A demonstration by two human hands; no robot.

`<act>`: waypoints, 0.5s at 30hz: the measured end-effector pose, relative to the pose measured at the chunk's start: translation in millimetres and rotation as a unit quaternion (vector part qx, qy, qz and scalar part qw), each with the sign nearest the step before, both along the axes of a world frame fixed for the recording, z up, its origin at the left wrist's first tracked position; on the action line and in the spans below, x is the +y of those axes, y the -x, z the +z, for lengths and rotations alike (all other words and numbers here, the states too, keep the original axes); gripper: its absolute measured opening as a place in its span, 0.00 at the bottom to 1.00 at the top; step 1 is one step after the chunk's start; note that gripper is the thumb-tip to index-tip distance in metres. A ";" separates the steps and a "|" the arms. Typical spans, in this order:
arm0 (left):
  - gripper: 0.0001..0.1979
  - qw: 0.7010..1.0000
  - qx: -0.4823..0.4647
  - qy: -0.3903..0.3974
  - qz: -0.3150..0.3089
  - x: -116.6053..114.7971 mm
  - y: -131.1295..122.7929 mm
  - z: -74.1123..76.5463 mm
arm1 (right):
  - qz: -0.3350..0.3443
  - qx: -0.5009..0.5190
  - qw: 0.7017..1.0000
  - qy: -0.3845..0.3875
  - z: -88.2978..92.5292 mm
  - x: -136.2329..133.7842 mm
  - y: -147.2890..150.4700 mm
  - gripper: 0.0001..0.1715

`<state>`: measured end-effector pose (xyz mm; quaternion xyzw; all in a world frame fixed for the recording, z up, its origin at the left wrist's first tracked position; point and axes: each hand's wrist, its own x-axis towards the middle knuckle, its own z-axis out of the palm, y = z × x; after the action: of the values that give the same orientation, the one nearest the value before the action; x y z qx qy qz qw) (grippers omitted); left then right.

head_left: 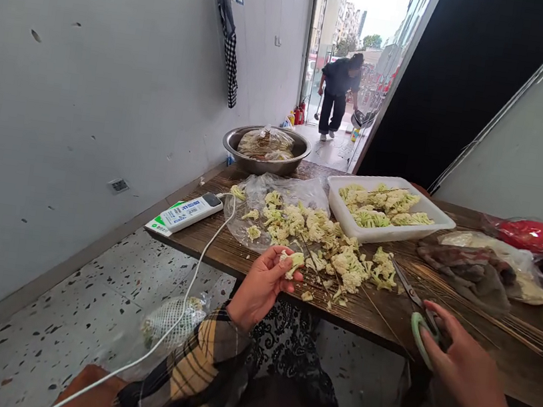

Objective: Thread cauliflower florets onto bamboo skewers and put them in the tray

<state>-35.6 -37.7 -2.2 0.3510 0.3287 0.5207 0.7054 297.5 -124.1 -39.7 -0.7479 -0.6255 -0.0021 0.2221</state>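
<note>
In my left hand (260,286), a small cauliflower floret (295,262) is pinched between thumb and fingers, just above the table's near edge. My right hand (464,359) grips the green handles of a pair of scissors (411,290), low over the table on the right. The blades point away from me toward the florets. A loose heap of cauliflower florets (293,223) spreads over a clear plastic sheet (244,216) and the bare wood. Behind the heap, a white plastic tray (398,235) holds cauliflower pieces, with thin sticks among them.
Bamboo skewers (517,327) lie at right beside a grey cloth (473,276). A metal basin (231,147) with bagged food stands at the back. A power strip (189,212) trails a white cable (195,274) near my left arm. Someone bends down in the doorway (338,91).
</note>
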 end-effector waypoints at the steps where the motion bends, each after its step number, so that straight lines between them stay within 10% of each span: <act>1: 0.13 1.000 -0.002 -0.007 0.010 1.8 -0.4 -0.9 | 0.006 -0.020 1.000 0.019 -4.3 1.5 -10.4 0.31; 8: 0.11 0.999 -0.027 -0.004 0.028 10.2 -2.5 2.0 | 0.056 -0.105 0.993 -0.003 -13.1 9.2 -33.4 0.26; 15: 0.06 0.999 -0.025 -0.004 0.024 11.7 -9.7 2.1 | 0.151 -0.001 0.988 -0.030 3.3 26.8 14.8 0.21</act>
<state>-25.9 -26.0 -0.1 0.3329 0.3174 0.5475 0.6991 282.7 -97.4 -36.4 -0.6376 -0.7315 0.0118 0.2413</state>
